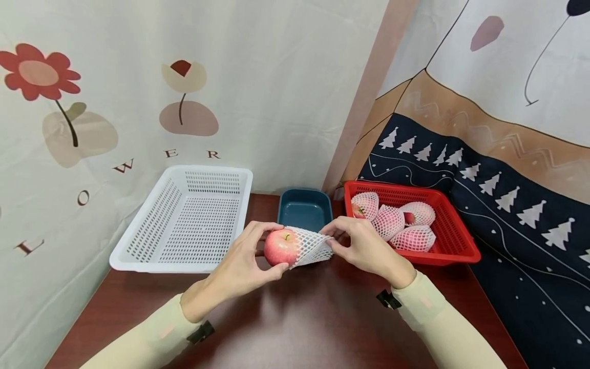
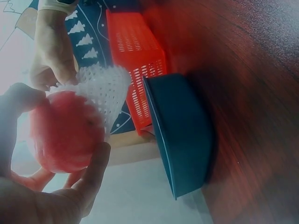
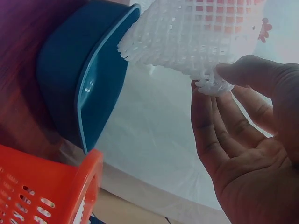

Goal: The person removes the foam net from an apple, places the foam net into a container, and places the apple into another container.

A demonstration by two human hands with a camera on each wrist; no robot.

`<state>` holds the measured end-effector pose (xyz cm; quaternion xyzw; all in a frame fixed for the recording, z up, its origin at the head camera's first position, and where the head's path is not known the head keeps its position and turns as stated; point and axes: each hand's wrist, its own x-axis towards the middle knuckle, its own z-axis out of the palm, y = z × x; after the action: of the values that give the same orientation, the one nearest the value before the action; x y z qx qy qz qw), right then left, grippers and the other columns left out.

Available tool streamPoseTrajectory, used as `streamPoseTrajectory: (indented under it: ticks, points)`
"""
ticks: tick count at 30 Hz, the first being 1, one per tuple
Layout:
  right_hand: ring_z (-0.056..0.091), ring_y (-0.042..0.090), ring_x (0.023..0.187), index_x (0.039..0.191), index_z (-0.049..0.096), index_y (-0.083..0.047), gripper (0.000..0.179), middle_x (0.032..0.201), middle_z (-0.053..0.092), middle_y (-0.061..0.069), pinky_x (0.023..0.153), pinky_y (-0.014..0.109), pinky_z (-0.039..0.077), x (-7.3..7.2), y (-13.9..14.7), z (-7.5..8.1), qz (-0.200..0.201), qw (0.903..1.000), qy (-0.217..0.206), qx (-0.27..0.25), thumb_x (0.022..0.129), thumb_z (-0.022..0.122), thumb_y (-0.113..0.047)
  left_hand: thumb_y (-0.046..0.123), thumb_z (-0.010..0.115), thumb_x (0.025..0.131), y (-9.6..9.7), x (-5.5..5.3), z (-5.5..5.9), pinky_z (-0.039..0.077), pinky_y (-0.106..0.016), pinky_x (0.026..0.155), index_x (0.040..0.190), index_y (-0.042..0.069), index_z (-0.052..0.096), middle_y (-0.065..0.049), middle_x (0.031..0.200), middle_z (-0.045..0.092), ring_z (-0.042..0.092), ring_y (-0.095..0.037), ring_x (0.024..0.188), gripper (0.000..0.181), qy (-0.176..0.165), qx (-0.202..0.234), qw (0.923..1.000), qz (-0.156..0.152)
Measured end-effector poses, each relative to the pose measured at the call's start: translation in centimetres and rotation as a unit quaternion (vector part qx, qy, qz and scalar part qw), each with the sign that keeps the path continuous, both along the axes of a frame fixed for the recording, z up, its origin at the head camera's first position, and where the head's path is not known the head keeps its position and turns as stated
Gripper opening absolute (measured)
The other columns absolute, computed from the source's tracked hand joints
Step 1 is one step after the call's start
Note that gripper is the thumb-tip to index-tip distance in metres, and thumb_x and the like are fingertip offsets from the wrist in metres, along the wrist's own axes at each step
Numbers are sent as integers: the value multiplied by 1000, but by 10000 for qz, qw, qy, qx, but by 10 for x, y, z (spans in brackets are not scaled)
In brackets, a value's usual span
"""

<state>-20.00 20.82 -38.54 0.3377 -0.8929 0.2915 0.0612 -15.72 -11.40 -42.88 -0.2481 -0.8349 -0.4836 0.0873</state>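
Note:
My left hand (image 1: 244, 260) grips a red apple (image 1: 280, 248) between thumb and fingers, its stem side showing in the head view. A white foam net sleeve (image 1: 313, 246) still covers the apple's right part and reaches off to the right as a loose tube. At that loose end my right hand (image 1: 364, 245) pinches the net between thumb and fingertips, plain in the right wrist view, where the foam net (image 3: 196, 42) stretches away from the fingers. Both hands hold the apple and net up in front of a dark blue-green bin (image 1: 305, 210).
A white perforated basket (image 1: 193, 225) stands on the left with bare mesh showing inside. On the right, a red basket (image 1: 454, 241) holds several net-wrapped apples (image 1: 388, 222). The brown table (image 1: 304, 328) runs below, with printed curtains (image 1: 286, 92) behind.

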Motion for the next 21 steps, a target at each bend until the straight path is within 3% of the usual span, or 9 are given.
streamPoseTrajectory:
  ticks: [10,17,21]
  points:
    - [79,9,95,127,84,-14,30,117,87,3,90,31,72,-5,2,-2,-53,10000,6,84,99,91,-6,20,102,86,-3,2,-1,71,-29,98,153,16,61,-3,144,67,76,-16,119,79,101,31,9999,97]
    - [80,13,95,125,84,-11,25,114,87,5,89,35,73,-17,0,0,-115,9999,45,97,100,89,-4,20,102,86,-5,2,-1,71,-27,92,152,16,60,-3,144,70,79,-13,107,78,129,38,9997,201]
    - [79,14,94,124,84,-10,23,112,87,7,88,38,74,-25,-1,1,-155,9997,132,106,101,87,-4,20,101,86,-7,2,-1,71,-27,92,152,15,60,-4,145,69,78,-14,108,78,148,5,9996,250]
